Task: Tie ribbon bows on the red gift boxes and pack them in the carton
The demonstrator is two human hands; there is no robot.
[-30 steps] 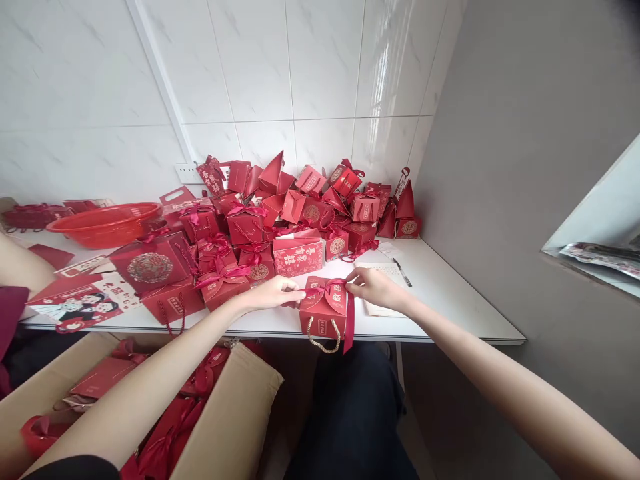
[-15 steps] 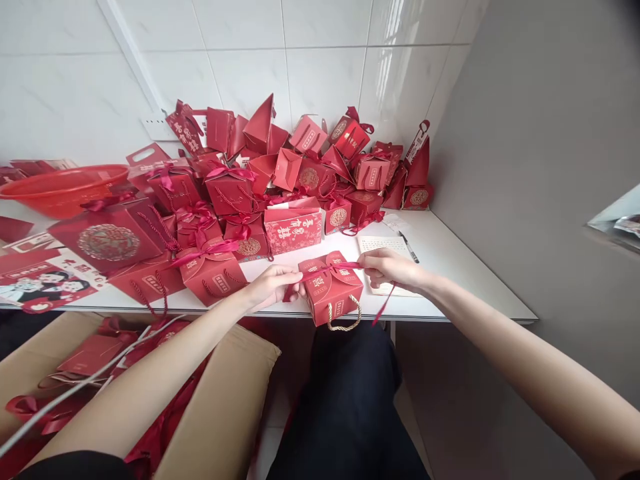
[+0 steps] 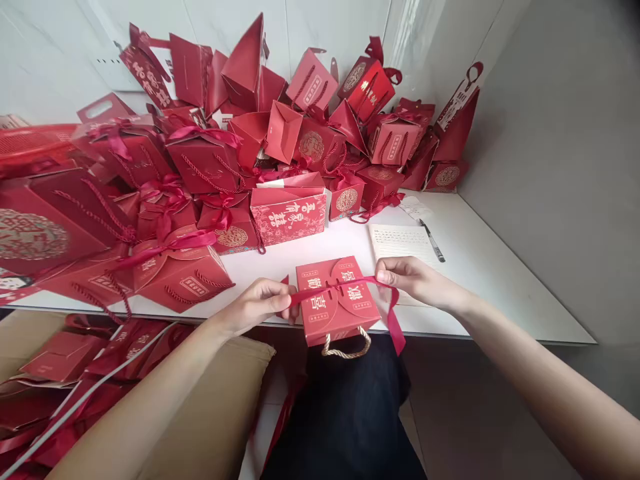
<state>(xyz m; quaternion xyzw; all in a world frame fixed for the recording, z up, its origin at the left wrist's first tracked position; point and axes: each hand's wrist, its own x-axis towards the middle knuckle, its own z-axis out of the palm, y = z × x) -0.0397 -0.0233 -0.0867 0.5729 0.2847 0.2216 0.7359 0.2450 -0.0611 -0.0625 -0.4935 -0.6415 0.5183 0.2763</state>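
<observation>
A small red gift box (image 3: 336, 301) with gold characters and a rope handle stands at the near edge of the white table (image 3: 480, 267). A red ribbon (image 3: 340, 291) runs across its lid. My left hand (image 3: 257, 305) pinches the ribbon's left end beside the box. My right hand (image 3: 413, 280) pinches the right end, whose tail hangs down past the table edge. The ribbon is stretched between both hands.
Many red gift boxes (image 3: 287, 213) with ribbons are piled at the back and left against the tiled wall. A notepad (image 3: 403, 241) and pen (image 3: 433, 241) lie right of the box. A cardboard carton (image 3: 220, 400) with flat red boxes stands below at the left. A grey wall closes the right.
The view has tilted down and moved closer. My hands have pulled the ribbon ends apart across the lid, and the box now sits squarer to me.
</observation>
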